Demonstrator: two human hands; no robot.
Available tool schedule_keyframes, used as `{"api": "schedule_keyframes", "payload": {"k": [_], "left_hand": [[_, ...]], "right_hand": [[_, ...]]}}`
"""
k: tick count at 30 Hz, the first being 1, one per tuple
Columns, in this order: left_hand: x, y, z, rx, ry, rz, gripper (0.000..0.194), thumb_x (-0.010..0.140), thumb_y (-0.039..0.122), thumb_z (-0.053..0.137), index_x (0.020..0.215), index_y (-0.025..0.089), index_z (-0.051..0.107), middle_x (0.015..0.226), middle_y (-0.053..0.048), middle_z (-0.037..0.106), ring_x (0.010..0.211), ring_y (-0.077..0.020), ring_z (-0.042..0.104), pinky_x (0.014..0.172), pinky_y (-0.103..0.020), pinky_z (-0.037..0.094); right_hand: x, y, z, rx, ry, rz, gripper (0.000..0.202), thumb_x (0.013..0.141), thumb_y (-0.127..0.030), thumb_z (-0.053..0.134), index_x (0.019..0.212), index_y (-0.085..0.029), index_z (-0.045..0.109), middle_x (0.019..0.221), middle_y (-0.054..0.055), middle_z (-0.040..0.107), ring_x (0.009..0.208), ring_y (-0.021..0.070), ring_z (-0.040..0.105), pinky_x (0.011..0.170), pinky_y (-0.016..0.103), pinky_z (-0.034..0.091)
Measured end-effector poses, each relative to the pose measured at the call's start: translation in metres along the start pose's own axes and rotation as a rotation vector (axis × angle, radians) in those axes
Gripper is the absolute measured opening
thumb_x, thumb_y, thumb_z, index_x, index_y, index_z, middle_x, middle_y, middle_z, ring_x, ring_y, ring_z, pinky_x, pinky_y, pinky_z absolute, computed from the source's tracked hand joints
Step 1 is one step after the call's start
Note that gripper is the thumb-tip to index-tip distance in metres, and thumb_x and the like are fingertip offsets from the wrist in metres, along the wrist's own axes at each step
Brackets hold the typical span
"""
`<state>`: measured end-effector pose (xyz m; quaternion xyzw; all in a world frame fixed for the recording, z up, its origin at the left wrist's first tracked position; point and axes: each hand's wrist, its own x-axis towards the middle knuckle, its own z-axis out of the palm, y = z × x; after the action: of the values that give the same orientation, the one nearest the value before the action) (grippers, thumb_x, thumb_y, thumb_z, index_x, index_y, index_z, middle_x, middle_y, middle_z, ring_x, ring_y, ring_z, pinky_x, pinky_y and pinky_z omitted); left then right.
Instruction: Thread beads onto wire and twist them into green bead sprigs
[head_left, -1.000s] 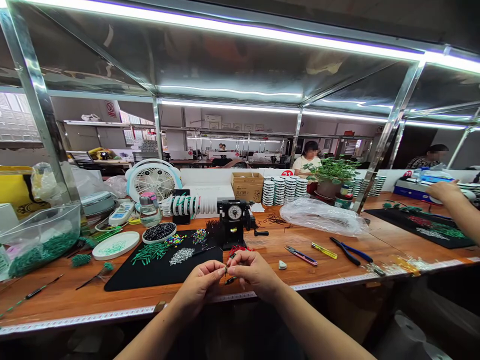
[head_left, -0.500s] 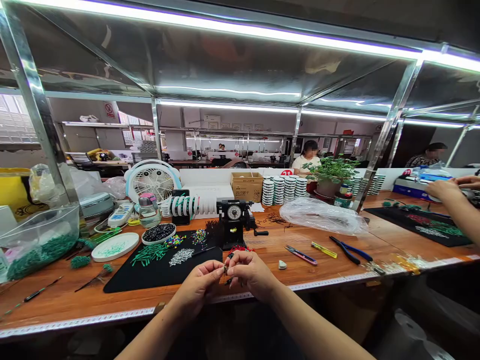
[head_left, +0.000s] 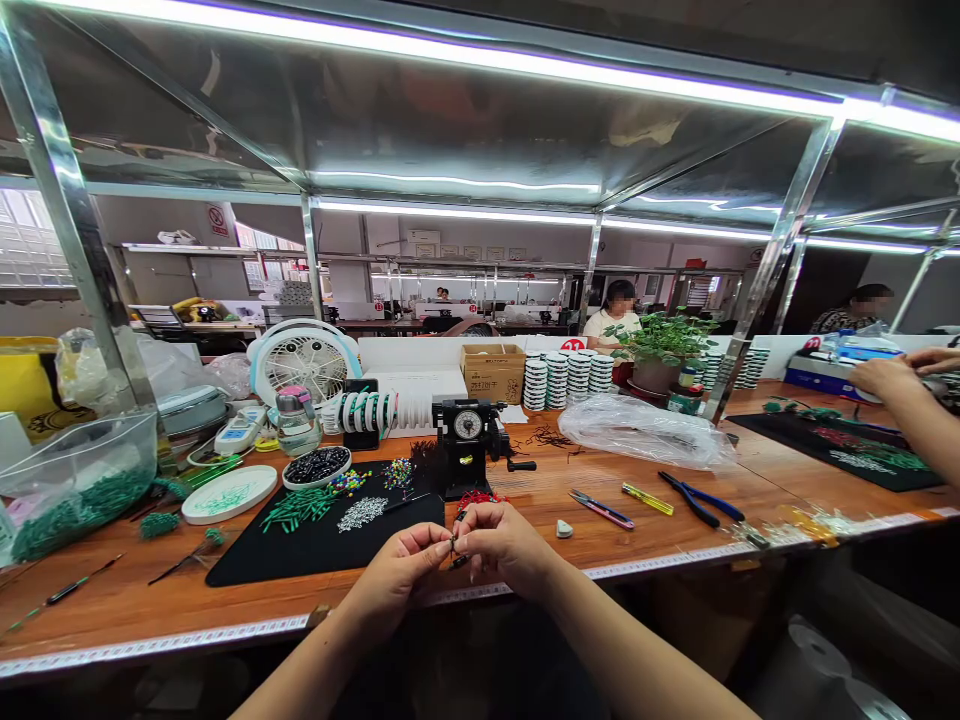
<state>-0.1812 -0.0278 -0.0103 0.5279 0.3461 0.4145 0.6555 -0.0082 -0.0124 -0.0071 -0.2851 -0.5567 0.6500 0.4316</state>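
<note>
My left hand (head_left: 405,570) and my right hand (head_left: 499,545) meet at the front edge of the table, fingertips pinched together. Between them is a small dark cord-like piece (head_left: 453,542), mostly covered by the fingers. Just behind the hands stands a black winding machine (head_left: 463,450) with a round dial and a crank, and red strands (head_left: 480,497) lie at its foot. Left of my hands is a black mat (head_left: 300,550) bearing green tubes (head_left: 300,510), small silvery pieces (head_left: 363,514), coloured beads (head_left: 398,473) and a dish of black beads (head_left: 319,467).
To the right lie scissors (head_left: 601,509), a yellow-handled tool (head_left: 648,498) and blue-black pliers (head_left: 701,500). A white plate (head_left: 230,495) and a bag of green cords (head_left: 82,500) are at left. A co-worker's arm (head_left: 919,405) reaches in at far right.
My hands stay pinched together at nearly the same spot, with only slight finger movement. The small piece between them shows a little differently.
</note>
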Motion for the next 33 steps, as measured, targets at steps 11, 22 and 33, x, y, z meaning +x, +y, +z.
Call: {"api": "schedule_keyframes", "payload": {"k": [11,22,33], "left_hand": [[0.007,-0.009,-0.003,0.136,-0.022,0.024,0.036,0.067,0.046,0.075,0.076,0.013,0.064,0.075,-0.005,0.063,0.070,-0.0169,0.052,0.064,-0.025,0.036],[0.009,-0.010,-0.001,0.218,-0.005,0.035,0.040,0.064,0.051,0.075,0.072,0.013,0.064,0.067,0.000,0.055,0.058,-0.0115,0.039,0.055,-0.023,0.027],[0.002,0.002,0.004,0.338,-0.014,0.114,0.037,0.072,0.050,0.066,0.076,0.014,0.062,0.066,0.001,0.054,0.061,-0.0119,0.041,0.060,-0.024,0.031]], "right_hand": [[-0.007,-0.017,-0.006,-0.309,-0.118,0.061,0.022,0.068,-0.027,0.067,0.080,-0.018,0.051,0.050,-0.007,0.053,0.041,0.0094,0.051,0.037,0.018,0.040],[-0.006,-0.026,-0.006,-0.494,0.131,-0.234,0.009,0.071,-0.021,0.067,0.068,-0.016,0.060,0.070,-0.002,0.055,0.065,0.0104,0.048,0.059,0.022,0.036],[-0.009,-0.024,0.007,-0.525,0.162,-0.111,0.010,0.068,-0.021,0.067,0.065,-0.013,0.062,0.062,-0.001,0.054,0.062,0.0113,0.045,0.059,0.023,0.033]]}}
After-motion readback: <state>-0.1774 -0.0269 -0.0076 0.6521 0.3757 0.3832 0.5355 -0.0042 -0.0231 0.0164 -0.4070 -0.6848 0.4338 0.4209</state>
